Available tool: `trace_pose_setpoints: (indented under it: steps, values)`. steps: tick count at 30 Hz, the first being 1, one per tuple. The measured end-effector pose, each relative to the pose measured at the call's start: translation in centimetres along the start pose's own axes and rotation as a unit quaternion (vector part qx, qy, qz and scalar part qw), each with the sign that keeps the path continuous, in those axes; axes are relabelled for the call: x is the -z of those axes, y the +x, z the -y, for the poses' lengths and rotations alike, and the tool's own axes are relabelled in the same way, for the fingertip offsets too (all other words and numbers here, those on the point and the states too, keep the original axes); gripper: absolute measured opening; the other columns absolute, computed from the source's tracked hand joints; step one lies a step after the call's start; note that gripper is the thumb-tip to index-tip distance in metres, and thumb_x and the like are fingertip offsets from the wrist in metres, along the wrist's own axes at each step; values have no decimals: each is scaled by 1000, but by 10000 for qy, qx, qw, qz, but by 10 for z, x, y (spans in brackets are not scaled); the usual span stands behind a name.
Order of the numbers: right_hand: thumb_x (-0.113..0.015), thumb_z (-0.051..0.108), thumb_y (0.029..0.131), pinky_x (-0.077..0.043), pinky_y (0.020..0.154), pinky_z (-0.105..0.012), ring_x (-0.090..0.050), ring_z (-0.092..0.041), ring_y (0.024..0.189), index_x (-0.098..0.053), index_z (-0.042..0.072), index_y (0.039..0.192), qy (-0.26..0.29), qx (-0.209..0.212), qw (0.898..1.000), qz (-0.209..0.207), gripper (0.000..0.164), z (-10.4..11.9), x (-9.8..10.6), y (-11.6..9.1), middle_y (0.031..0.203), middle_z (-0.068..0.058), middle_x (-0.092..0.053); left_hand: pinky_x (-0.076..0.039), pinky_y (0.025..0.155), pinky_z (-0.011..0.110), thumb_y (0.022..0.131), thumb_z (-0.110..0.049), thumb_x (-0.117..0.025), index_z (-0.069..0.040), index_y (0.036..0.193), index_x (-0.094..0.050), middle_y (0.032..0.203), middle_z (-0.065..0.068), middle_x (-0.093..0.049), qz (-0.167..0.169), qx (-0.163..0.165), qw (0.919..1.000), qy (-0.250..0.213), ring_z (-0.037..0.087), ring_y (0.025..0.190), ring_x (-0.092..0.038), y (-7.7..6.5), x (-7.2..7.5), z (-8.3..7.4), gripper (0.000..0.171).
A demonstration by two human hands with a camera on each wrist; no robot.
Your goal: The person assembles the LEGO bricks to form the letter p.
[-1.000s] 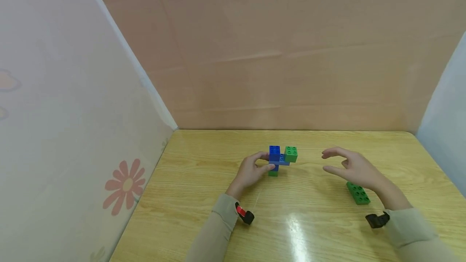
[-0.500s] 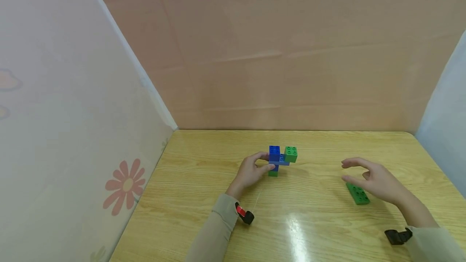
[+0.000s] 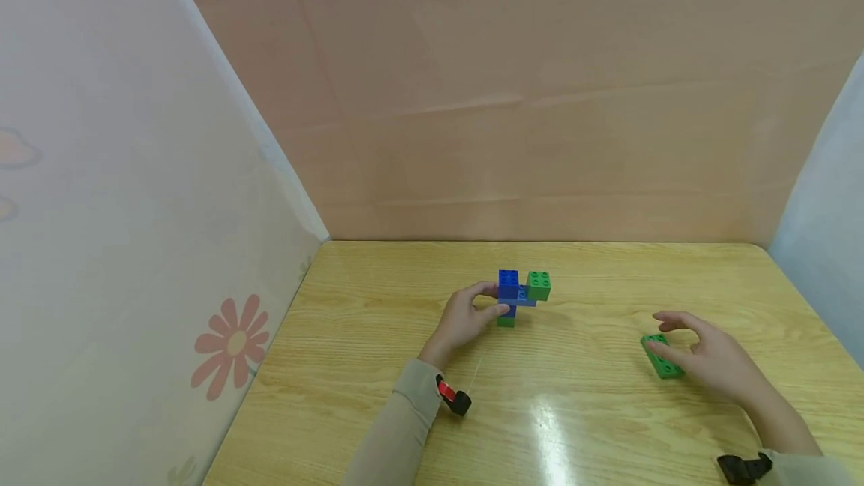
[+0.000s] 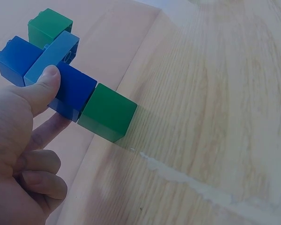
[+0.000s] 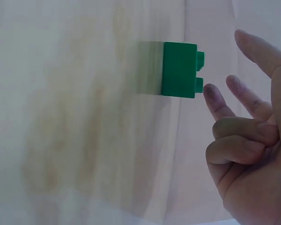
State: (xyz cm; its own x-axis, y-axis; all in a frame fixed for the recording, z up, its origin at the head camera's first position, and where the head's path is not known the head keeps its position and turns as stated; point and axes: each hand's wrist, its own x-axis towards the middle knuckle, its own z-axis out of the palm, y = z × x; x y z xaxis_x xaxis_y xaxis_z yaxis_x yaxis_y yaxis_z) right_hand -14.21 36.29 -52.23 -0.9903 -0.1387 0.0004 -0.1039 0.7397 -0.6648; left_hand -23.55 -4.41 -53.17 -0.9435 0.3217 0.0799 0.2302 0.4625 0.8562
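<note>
In the head view my left hand [image 3: 462, 321] pinches a toy brick stack between thumb and fingers. A dark blue brick [image 3: 508, 283] and a green square brick [image 3: 538, 286] sit on top of its lighter blue cross brick [image 4: 47, 58]. Below that come a dark blue brick [image 4: 77, 84] and a green bottom brick [image 4: 107, 112], upright on the wooden table. My right hand [image 3: 718, 362] hovers over a loose green brick [image 3: 665, 370], thumb and index finger apart, partly covering it. The right wrist view has this green brick [image 5: 179, 70] just beyond the fingers, studs towards the hand.
The wooden table [image 3: 378, 298] is bounded by a brown covered back wall [image 3: 526, 133], a flowered panel [image 3: 135, 208] at left and a pale panel [image 3: 826, 216] at right. Each wrist wears a strap with a small black device [image 3: 461, 403].
My right hand has moved right and towards me, away from the stack's side, and come over the loose green brick. The left hand and the stack have stayed put.
</note>
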Motion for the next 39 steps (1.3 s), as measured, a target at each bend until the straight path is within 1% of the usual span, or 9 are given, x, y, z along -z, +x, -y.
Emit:
trace_pose_setpoints:
  steps: [5, 7, 10, 13, 18, 23, 31, 36, 39]
  values:
    - [-71, 46, 98, -39, 50, -32, -42, -16, 52, -50, 7, 148, -8, -292, 9995, 143, 67, -4, -3, -3, 128, -21, -61, -52, 96, 39, 97, -46, -73, -26, 135, -68, 120, -17, -67, -2, 35, 10000, 6, 11, 123, -58, 1, 0, -1, 44]
    - [-73, 48, 97, -41, 55, -35, -47, -17, 58, -50, 6, 147, -158, -325, 9992, 177, 70, -5, -3, -4, 124, -19, -63, -52, 96, 39, 97, -46, -73, -26, 135, -68, 120, -18, -67, -11, 42, 10000, 27, 10, 122, -58, 1, -1, 0, 43]
    - [-75, 51, 94, -47, 65, -43, -60, -27, 79, -50, 4, 147, -352, -354, 9983, 304, 75, -7, -2, -4, 118, -17, -65, -52, 96, 39, 96, -46, -73, -26, 135, -68, 120, -18, -67, -8, 52, 10000, 33, 11, 123, -59, 1, -1, 0, 43]
    - [-77, 53, 91, -50, 70, -50, -64, -35, 96, -49, 3, 147, -442, -341, 9975, 438, 80, -10, -2, -4, 113, -14, -66, -52, 96, 39, 97, -46, -73, -26, 134, -68, 120, -17, -67, 3, 65, 10000, 3, 14, 124, -59, 1, -1, 1, 43]
    - [-81, 55, 86, -51, 69, -50, -64, -32, 92, -46, 3, 147, -465, -360, 9957, 712, 88, -13, -1, -3, 109, -13, -66, -52, 96, 40, 96, -46, -73, -26, 134, -69, 119, -18, -67, 1, 89, 10000, -18, 15, 124, -59, 1, -1, 0, 43]
    - [-81, 51, 88, -48, 67, -43, -62, -27, 89, -43, 3, 149, -342, -393, 9943, 933, 86, -16, 0, -3, 110, -15, -64, -52, 96, 39, 96, -47, -73, -27, 133, -69, 119, -18, -67, 6, 119, 9999, -35, 15, 123, -59, 1, -1, -1, 42]
    - [-81, 39, 92, -42, 64, -38, -56, -23, 84, -42, 3, 150, -259, -249, 9961, 805, 79, -19, -1, -4, 112, -18, -62, -52, 96, 40, 97, -45, -74, -24, 135, -68, 120, -16, -68, 7, -17, 10000, 92, 8, 122, -58, 1, 0, -1, 44]
    - [-80, 36, 93, -45, 65, -40, -59, -26, 87, -45, 5, 150, -314, -177, 9970, 682, 75, -19, -2, -5, 115, -21, -62, -52, 96, 40, 97, -45, -74, -24, 135, -68, 120, -16, -67, 5, -9, 10000, 45, 15, 124, -59, 0, 0, 0, 44]
    - [-80, 34, 93, -42, 62, -38, -57, -21, 78, -46, 7, 150, -307, -164, 9979, 550, 71, -17, -3, -6, 117, -22, -62, -51, 96, 40, 97, -45, -74, -25, 135, -68, 119, -17, -67, 5, 16, 10000, 9, 17, 124, -60, 0, 0, 0, 44]
